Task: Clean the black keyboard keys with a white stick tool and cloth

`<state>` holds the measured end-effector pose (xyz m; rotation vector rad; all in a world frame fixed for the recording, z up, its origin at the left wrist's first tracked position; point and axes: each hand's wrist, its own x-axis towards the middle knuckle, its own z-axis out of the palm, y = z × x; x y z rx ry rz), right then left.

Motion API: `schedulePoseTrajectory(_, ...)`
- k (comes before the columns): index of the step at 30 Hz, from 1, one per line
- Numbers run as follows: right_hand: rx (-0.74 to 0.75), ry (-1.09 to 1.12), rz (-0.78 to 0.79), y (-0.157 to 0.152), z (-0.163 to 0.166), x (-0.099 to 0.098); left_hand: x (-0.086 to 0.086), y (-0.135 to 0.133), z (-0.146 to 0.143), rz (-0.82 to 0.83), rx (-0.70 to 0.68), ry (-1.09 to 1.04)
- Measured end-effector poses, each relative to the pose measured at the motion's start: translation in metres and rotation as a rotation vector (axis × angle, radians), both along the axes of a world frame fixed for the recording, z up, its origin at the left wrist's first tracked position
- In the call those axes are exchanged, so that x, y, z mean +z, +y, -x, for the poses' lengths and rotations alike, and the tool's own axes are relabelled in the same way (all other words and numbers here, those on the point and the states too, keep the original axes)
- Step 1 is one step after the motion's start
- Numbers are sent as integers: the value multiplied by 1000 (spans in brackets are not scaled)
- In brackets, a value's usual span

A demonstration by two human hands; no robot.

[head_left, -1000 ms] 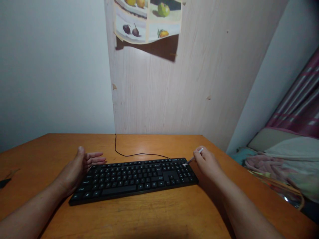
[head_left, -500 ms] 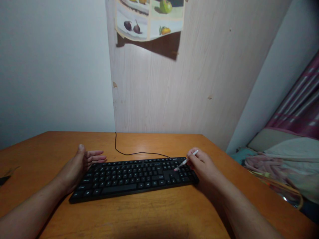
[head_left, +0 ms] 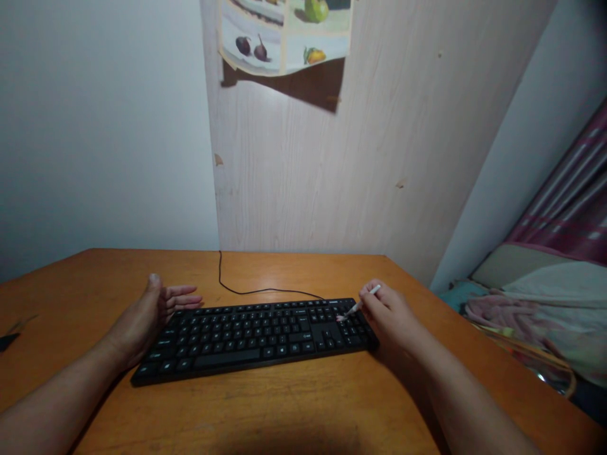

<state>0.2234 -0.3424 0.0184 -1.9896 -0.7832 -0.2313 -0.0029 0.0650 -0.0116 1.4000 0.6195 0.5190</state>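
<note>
A black keyboard [head_left: 237,338] lies slightly slanted on the wooden desk [head_left: 265,411]. My left hand [head_left: 147,319] rests at its left end, thumb up and fingers stretched out behind the far left corner. At the right end, my right hand [head_left: 384,309] pinches a thin white brush [head_left: 356,307]. The brush slants down to the left, and its pale pinkish tip is at the keys between the navigation block and the number pad. Whether the bristles press on the keys I cannot tell.
A black cable [head_left: 265,291] runs from the keyboard's back over the desk's far edge. A dark object [head_left: 8,341] lies at the far left. Fruit pictures [head_left: 284,44] hang on the wall behind. Right of the desk is a bed [head_left: 531,303] with crumpled bedding.
The brush tip has shifted slightly right and up across the keys, with my right hand moving a little the same way. My left hand and the keyboard have stayed in place.
</note>
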Motion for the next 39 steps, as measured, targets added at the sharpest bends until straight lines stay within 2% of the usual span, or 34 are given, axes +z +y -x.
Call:
schedulePoseTrajectory(2, -106, -70, 82, -4, -2, 3, -2, 2, 0, 1, -1, -1)
schedulePoseTrajectory(4, -176, -86, 91, -9, -4, 7, -4, 4, 0, -1, -4, -4)
schedulePoseTrajectory(6, -125, -10, 9, -10, -2, 10, -4, 5, 0, -5, -8, -10)
schedulePoseTrajectory(8, -2, 92, -56, -6, 4, 9, -4, 5, 0, -1, -5, -15)
schedulePoseTrajectory(10, 88, 115, -36, 0, 9, 6, -3, 4, -1, 9, -1, -15)
schedulePoseTrajectory(12, 96, 45, 35, 3, 10, 3, -2, 2, -1, 21, 2, -14)
schedulePoseTrajectory(14, 22, -33, 125, -2, 6, 3, -2, 2, -1, 31, 2, -15)
schedulePoseTrajectory(17, -188, -124, 243, -16, -5, 9, -2, 3, -1, 45, 1, -22)
schedulePoseTrajectory(19, -270, -155, 255, -23, -10, 15, -3, 4, -1, 51, -1, -25)
schedulePoseTrajectory(20, -267, -144, 225, -24, -10, 17, -3, 4, -1, 53, -1, -25)
schedulePoseTrajectory(25, 56, 116, -37, -8, 9, 16, 2, -2, -1, 51, 22, -8)
schedulePoseTrajectory(28, 142, 132, -28, 0, 17, 11, 3, -5, -1, 38, 35, -6)
schedulePoseTrajectory(30, 79, 38, 53, -3, 13, 10, 2, -4, -1, 38, 25, -7)
schedulePoseTrajectory(34, -162, -132, 186, -22, -7, 14, 1, -2, -1, 35, 20, -6)
schedulePoseTrajectory(36, -208, -142, 143, -28, -14, 16, 2, -2, -1, 23, 28, -3)
schedulePoseTrajectory(39, -168, -77, 14, -24, -14, 14, 3, -4, 0, 13, 31, 0)
